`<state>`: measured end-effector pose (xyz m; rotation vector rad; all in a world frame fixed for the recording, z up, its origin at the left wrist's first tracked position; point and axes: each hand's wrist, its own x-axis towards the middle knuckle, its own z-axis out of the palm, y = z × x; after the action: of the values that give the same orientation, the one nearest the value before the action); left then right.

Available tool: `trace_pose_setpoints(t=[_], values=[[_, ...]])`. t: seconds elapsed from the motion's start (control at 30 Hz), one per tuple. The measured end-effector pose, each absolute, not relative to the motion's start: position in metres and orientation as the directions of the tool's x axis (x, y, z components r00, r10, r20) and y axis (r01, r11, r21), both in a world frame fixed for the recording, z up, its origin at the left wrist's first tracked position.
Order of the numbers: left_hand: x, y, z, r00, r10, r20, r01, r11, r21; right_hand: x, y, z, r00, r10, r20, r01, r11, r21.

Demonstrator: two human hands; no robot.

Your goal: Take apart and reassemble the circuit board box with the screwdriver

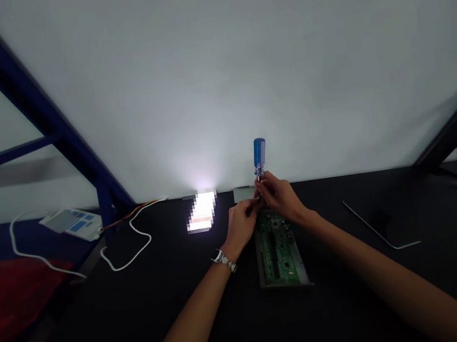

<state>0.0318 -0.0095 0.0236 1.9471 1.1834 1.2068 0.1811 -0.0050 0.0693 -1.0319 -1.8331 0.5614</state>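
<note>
A green circuit board (283,252) in a metal tray lies on the black table. Above its far end stands a screwdriver (259,154) with a clear blue handle, nearly upright, handle up. My right hand (278,194) has its fingers closed round the screwdriver's shaft, just below the handle. Pinched fingers of my left hand (243,221), with a metal watch on the wrist, meet the right fingertips at the board's far edge. What they hold, if anything, is too small to tell. The screwdriver's tip is hidden by the fingers.
Left of the hands is a bright, pixelated panel (202,210). Farther left, a white cable (137,256) curls on the black table (146,307). A bent metal rod (379,233) lies at the right. Red material (9,301) and a blue frame (27,94) are at the left.
</note>
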Motion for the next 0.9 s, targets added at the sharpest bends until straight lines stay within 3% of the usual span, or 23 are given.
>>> trace_pose_setpoints(t=[0.4, 0.77, 0.9], values=[[0.032, -0.009, 0.02, 0.17, 0.87, 0.463, 0.447, -0.487, 0.75, 0.185, -0.004, 0.067, -0.24, 0.838, 0.489, 0.414, 0.544, -0.73], [0.032, -0.009, 0.024, 0.181, 0.89, 0.42, 0.498, -0.451, 0.741, 0.188, -0.005, 0.071, -0.275, 0.841, 0.466, 0.396, 0.54, -0.743], [0.032, -0.019, 0.03, 0.198, 0.872, 0.447, 0.64, -0.461, 0.615, 0.19, -0.004, 0.074, -0.27, 0.842, 0.467, 0.366, 0.539, -0.759]])
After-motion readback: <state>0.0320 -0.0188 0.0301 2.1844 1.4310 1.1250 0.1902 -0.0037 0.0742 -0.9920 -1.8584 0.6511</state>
